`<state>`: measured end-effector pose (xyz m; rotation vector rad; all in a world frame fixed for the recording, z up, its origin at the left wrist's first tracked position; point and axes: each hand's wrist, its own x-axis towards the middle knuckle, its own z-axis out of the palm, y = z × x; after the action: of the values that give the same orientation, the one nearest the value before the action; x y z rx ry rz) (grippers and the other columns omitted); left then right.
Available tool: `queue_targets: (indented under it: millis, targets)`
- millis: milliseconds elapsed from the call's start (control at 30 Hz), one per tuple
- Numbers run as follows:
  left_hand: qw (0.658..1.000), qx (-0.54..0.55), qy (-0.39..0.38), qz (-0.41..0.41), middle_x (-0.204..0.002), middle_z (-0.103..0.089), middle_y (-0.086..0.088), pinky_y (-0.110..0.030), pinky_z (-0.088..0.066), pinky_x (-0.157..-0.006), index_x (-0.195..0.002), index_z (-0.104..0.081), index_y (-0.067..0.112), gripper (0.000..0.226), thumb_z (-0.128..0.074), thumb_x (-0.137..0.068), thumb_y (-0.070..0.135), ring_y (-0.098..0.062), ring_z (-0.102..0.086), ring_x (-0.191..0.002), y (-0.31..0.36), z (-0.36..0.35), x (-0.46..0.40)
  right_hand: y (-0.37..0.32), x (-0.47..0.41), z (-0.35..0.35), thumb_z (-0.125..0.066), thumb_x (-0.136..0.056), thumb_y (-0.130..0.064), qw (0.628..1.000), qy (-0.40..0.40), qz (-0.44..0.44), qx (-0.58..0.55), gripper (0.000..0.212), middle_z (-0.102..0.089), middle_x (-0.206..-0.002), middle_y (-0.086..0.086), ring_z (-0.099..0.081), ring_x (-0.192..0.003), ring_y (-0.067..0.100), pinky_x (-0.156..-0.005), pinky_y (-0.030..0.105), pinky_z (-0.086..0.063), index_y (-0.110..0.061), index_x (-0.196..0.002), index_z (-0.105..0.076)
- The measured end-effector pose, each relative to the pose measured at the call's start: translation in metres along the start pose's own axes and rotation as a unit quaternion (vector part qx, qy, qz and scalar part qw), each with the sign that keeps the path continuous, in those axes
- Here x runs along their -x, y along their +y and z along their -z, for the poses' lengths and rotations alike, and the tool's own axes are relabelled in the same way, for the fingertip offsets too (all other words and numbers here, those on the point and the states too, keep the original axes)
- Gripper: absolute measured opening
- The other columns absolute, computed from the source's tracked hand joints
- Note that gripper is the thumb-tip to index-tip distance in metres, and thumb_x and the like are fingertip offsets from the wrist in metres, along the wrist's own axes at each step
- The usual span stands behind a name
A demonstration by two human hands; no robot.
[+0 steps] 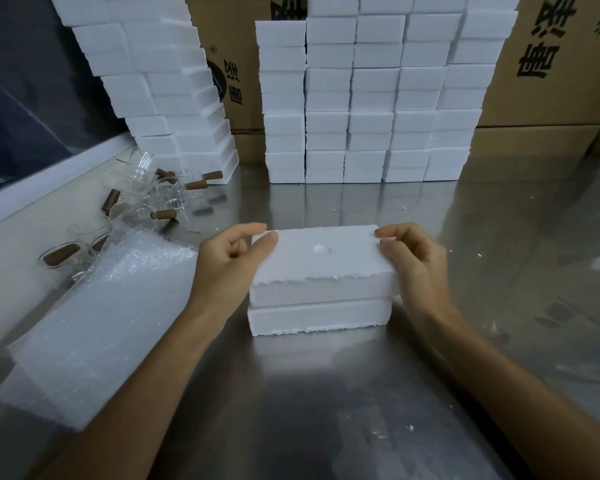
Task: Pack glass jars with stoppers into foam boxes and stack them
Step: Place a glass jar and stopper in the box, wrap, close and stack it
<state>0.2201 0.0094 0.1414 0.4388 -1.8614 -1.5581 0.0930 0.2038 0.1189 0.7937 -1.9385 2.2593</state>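
Both forearms reaching in from the bottom corners toward frame centre. Left hand [227, 261] pinching the left end of the foam box [321, 271], thumb on top, fingers curled at the far corner; right hand [413, 259] gripping the right end likewise. Box closed, lid on base, resting on the steel surface [291, 393]; contents hidden. At middle left, jars [160, 199] with stoppers [196, 184] lying loose. Across the top, stacks [368, 109] of more boxes.

Shiny steel table [499, 237] with foam crumbs [410, 427] on it, bubble wrap sheets [94, 323] on the left, printed cardboard cartons [551, 64] behind.
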Motion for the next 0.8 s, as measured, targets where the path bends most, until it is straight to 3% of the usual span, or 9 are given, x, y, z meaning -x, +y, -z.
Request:
queue_targets:
  millis: [100, 233, 400, 600, 700, 800]
  targets:
    - [0.999, -0.025, 0.006, 0.023, -0.076, -0.049, -0.008, -0.034, -0.045, -0.073, -0.091, -0.073, 0.029, 0.008, -0.076, -0.085, 0.024, -0.022, -0.051, -0.074, -0.002, 0.004, -0.004, 0.003, 0.0, -0.001, -0.056, -0.079, -0.019, 1.0, -0.002, -0.008, 0.009, 0.011, -0.065, -0.077, -0.012, -0.053, -0.069, 0.004, -0.062, 0.013, -0.042, -0.016, -0.081, -0.066]
    - [0.997, -0.041, -0.003, 0.064, -0.085, -0.057, -0.006, -0.032, -0.046, -0.071, -0.092, -0.074, 0.032, 0.015, -0.081, -0.078, 0.034, -0.017, -0.059, -0.076, -0.005, 0.012, -0.009, 0.005, 0.001, -0.004, -0.054, -0.079, -0.023, 0.999, -0.008, -0.004, 0.037, 0.011, -0.065, -0.083, -0.006, -0.054, -0.073, 0.005, -0.064, 0.014, -0.043, -0.018, -0.082, -0.064]
    - [0.998, -0.029, 0.004, 0.06, -0.085, -0.075, 0.008, -0.013, -0.048, -0.054, -0.095, -0.074, 0.026, 0.016, -0.08, -0.08, 0.027, -0.001, -0.069, -0.067, -0.005, 0.012, -0.01, 0.012, 0.003, -0.004, -0.055, -0.078, -0.029, 0.998, -0.025, -0.033, 0.047, 0.008, -0.061, -0.085, -0.015, -0.054, -0.078, 0.003, -0.071, 0.02, -0.041, -0.024, -0.083, -0.059]
    - [0.999, -0.035, 0.022, 0.032, -0.085, -0.077, 0.01, -0.019, -0.053, -0.061, -0.095, -0.072, 0.028, 0.019, -0.082, -0.079, 0.03, -0.006, -0.073, -0.076, -0.01, 0.013, -0.012, 0.012, 0.007, -0.008, -0.046, -0.085, -0.033, 0.995, -0.09, -0.046, 0.022, 0.012, -0.058, -0.08, -0.024, -0.053, -0.073, -0.005, -0.061, 0.008, -0.04, -0.035, -0.088, -0.057]
    - [0.998, -0.032, 0.042, 0.04, -0.085, -0.077, 0.006, -0.034, -0.057, -0.074, -0.089, -0.074, 0.026, 0.019, -0.084, -0.075, 0.034, -0.015, -0.074, -0.082, -0.013, 0.011, -0.012, 0.011, 0.005, -0.007, -0.043, -0.087, -0.034, 0.993, -0.096, -0.038, 0.047, 0.02, -0.061, -0.089, -0.024, -0.053, -0.078, -0.004, -0.063, 0.007, -0.04, -0.033, -0.096, -0.06]
    - [0.998, -0.041, 0.037, 0.041, -0.083, -0.076, 0.005, -0.033, -0.057, -0.071, -0.086, -0.073, 0.025, 0.018, -0.084, -0.075, 0.035, -0.015, -0.074, -0.081, -0.013, 0.012, -0.012, 0.01, 0.002, -0.006, -0.041, -0.089, -0.033, 0.993, -0.089, -0.022, 0.068, 0.023, -0.061, -0.093, -0.021, -0.052, -0.083, 0.0, -0.068, 0.009, -0.039, -0.03, -0.097, -0.061]
